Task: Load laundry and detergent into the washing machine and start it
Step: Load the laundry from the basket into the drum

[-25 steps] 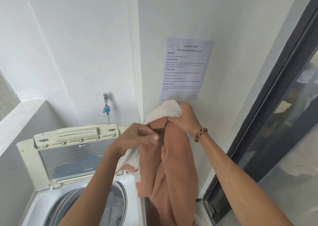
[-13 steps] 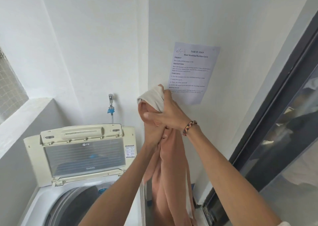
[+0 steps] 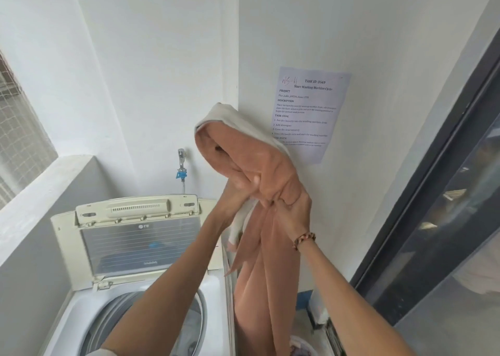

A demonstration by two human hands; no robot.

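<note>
Both hands (image 3: 290, 206) around peach towel (image 3: 259, 166), long axis vertical, tail downward.

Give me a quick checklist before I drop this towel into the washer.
1. Lid open: ok, it stands upright.
2. Grip: ok, left hand and right hand both hold the towel.
3. Towel over the drum: not ok, it hangs to the right of the washer.
4. Towel's lower end free: cannot tell, out of view.
5. Room in the drum: cannot tell, arm blocks the view.
</note>
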